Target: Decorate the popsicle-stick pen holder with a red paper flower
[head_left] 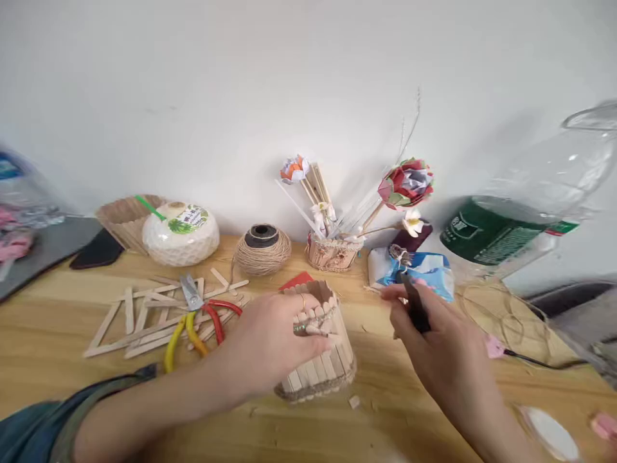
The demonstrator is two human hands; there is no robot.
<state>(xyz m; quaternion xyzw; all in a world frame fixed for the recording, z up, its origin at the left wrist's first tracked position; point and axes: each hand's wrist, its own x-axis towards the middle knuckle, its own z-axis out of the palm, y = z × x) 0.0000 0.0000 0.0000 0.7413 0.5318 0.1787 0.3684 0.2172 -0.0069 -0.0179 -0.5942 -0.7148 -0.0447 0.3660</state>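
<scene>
Left hand (274, 341) closed over the top of the basket (332, 366), thumb on the near wall, fingers across the rim. A small pale piece with a green glint shows by the fingertips; whether it is pinched or fixed to the wall cannot be told.

Right hand (436, 331) gripping a black tool (416, 302), clear of the basket and near the blue packet (436, 273). Tool blurred, its kind uncertain.

Basket stands on the table (385, 424), in front of the flower pot (332, 253), a twine band (321, 387) round its foot. Twine ball (263, 251) farther back, snips (191, 296) on the loose sticks (130, 347) to the left.

On good handling: the slats look thin, so the left grip would best be firm but light, steadying rather than squeezing. Pressing down keeps the foot from sliding. Thumb and fingertips should leave the working spot bare, well out of the tool's path. A wrist braced on the table would calm the right hand. Small chip (354, 402) beside the foot: best kept from underneath, lest the basket rock.
</scene>
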